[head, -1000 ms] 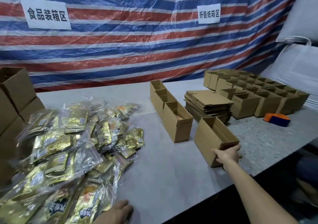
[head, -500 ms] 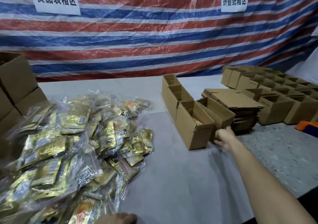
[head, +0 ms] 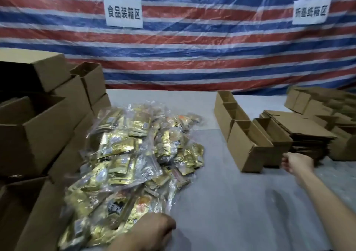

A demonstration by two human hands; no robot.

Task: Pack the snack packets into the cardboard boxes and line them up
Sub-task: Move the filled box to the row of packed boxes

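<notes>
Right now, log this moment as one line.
phase: lining up boxes | right hand: at near end of open box beside box row, grip unclear | left hand: on packet pile, grip unclear

Head view — forward and down, near table (head: 221, 193).

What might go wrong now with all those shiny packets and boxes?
1. The packet pile looks loose and slippery, and the left hand is at its near end. A careless grab might send packets sliding.
2. The right hand is right beside the end box in the row. A bump might push it crooked.
</notes>
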